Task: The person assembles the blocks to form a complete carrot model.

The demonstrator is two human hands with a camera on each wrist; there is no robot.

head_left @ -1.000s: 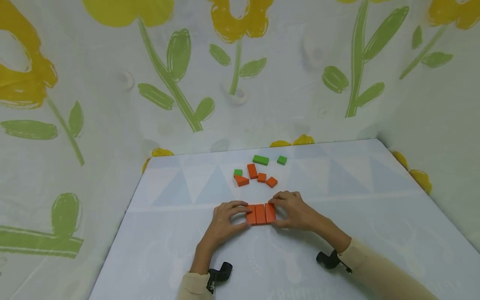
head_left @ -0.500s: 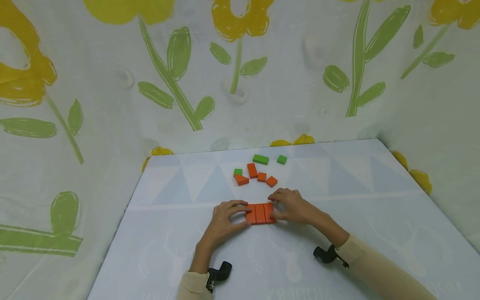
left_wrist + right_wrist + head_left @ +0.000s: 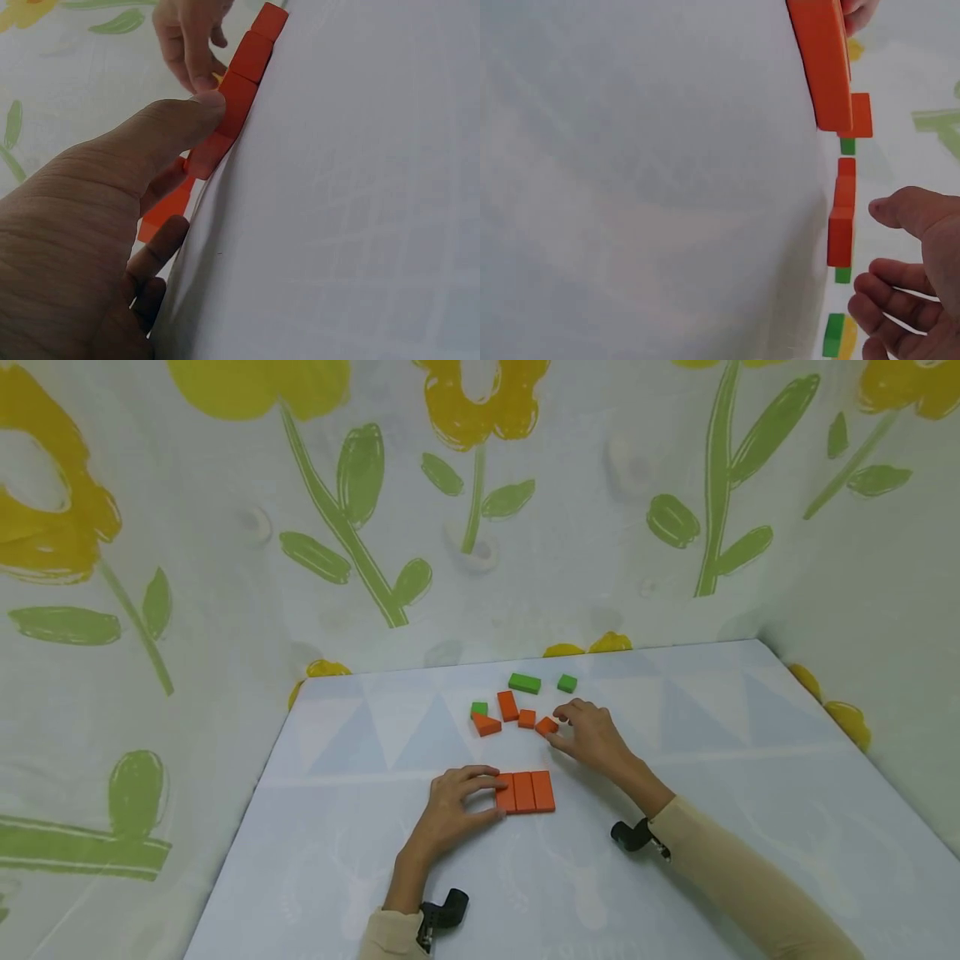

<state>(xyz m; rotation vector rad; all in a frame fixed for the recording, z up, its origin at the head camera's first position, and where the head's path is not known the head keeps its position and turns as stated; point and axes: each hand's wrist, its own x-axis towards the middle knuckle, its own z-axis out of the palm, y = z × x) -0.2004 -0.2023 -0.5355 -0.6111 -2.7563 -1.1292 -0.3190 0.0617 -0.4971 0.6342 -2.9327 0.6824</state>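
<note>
Three orange rectangular blocks (image 3: 524,792) lie side by side on the table, touching in a row. My left hand (image 3: 450,806) pinches the leftmost orange block (image 3: 506,802) between thumb and fingers at its near and far ends. In the left wrist view the thumb lies against the near side of the orange blocks (image 3: 238,103). Farther back, my right hand (image 3: 596,742) reaches to a small orange cube (image 3: 547,727), thumb and fingers spread near it. The right wrist view shows that hand (image 3: 907,285) with its thumb and fingers apart and nothing between them.
Behind the row lie another orange cube (image 3: 527,718), an upright-lying orange block (image 3: 507,706) and an orange triangular block (image 3: 486,725). A green cube (image 3: 479,708), a long green block (image 3: 524,683) and a small green block (image 3: 567,683) lie around them. Flowered cloth (image 3: 562,568) walls the table.
My right hand has let go of the right end of the row and moved forward to the orange cube. The three blocks now lie closer together. The left hand stays at the row.
</note>
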